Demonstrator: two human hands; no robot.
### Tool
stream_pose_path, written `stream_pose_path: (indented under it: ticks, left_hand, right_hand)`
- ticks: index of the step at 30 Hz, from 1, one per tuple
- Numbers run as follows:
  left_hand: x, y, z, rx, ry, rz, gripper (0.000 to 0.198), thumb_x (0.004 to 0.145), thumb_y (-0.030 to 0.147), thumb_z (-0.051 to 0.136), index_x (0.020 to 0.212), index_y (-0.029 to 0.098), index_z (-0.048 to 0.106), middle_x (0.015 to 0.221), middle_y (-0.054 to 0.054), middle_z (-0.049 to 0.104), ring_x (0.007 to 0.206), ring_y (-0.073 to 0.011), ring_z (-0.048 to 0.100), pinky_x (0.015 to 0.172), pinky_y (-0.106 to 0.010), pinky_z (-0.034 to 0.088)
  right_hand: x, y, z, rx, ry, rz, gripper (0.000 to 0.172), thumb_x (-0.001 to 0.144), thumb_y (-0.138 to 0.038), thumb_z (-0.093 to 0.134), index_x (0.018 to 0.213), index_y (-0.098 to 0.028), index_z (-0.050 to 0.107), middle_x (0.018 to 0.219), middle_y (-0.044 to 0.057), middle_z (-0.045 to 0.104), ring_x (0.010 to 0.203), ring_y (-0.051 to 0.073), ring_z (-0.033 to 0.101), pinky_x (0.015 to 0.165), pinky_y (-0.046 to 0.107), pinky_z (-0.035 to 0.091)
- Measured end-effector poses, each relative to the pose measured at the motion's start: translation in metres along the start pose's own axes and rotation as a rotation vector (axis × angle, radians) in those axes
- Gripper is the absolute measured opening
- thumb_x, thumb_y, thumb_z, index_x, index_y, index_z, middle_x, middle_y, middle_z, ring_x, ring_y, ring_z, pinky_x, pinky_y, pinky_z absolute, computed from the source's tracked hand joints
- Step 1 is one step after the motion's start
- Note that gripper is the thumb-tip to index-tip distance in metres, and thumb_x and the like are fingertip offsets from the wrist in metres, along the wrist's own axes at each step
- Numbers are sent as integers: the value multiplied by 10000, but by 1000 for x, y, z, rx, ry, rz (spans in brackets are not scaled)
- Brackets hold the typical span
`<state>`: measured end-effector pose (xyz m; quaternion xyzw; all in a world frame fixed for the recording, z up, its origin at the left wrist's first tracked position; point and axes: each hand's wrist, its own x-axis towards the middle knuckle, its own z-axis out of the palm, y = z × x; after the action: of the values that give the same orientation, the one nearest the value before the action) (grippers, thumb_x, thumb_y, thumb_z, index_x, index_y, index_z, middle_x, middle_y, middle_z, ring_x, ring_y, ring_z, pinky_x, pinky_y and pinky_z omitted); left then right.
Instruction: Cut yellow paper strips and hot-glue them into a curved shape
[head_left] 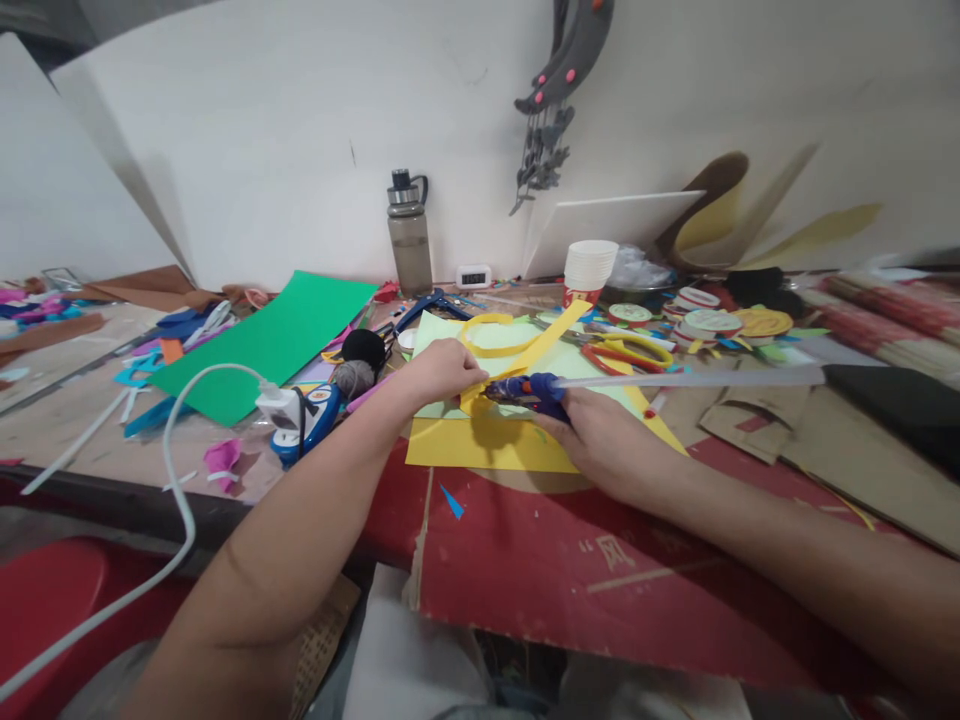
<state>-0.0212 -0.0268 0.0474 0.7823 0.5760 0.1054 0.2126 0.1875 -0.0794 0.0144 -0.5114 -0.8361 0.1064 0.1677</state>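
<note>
My right hand (611, 440) is closed around a blue glue gun (551, 392), and a long translucent glue stick (697, 379) runs out of its back end. The gun's nozzle end meets a yellow paper strip (551, 335). Fingers of my left hand (444, 375) pinch that strip just left of the nozzle; the exact contact is partly hidden. Behind my hands, a curled yellow strip (499, 345) rests on pale green paper (435, 330). Beneath is a yellow sheet (480, 450), on a red cardboard (510, 550).
Scissors (630, 352) with red and yellow handles lie right of the papers. At the back stand a water bottle (410, 235), a small clock (473, 276) and stacked paper cups (589, 268). Left are green card (270, 345), a power strip (307, 425) and its white cable (176, 470).
</note>
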Motion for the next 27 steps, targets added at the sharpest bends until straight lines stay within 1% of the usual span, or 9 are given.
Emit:
stream_pose_path:
  ticks: [4,9,14,19,23,27]
  left_hand:
    - [0,-1,0,-13,-10,-8,297,743,319,527,538,134,638,459,-11,559,468,-103,486,517,-224,336]
    - [1,-3,1,-7,-15,2,305,757,317,523,549,131,646,478,-15,575,472,-103,506,522,-222,347]
    - [0,-4,1,0,-15,0,306,767,329,519,590,132,673,495,-19,590,499,-116,540,531,-219,364]
    - [1,-3,1,30,-7,-10,333,771,362,525,576,129,661,483,-14,566,488,-105,495,517,-219,342]
    - [2,-3,1,48,-2,-12,350,772,377,526,560,126,646,481,-8,550,477,-97,449,504,-231,307]
    - [1,-1,0,66,-5,-16,337,773,364,530,572,127,661,485,-7,552,487,-99,439,516,-237,305]
  right_hand:
    - [-2,0,0,55,-24,-28,235,912,-345,409,920,-166,562,863,112,659,806,224,620,653,289,423]
    - [1,8,2,38,17,-40,267,909,-378,405,855,-171,564,835,117,656,785,236,610,640,305,415]
    - [0,15,8,67,65,-85,281,904,-385,416,807,-181,584,835,101,664,795,229,612,676,307,429]
    - [-3,12,7,107,48,-83,268,908,-375,412,848,-185,591,877,94,673,803,215,615,690,303,437]
    - [-3,12,1,72,26,-41,273,905,-408,418,862,-187,572,866,95,664,792,222,610,661,304,429]
    - [-5,13,-4,41,25,-8,269,907,-405,409,845,-189,556,832,94,654,778,221,604,618,289,408]
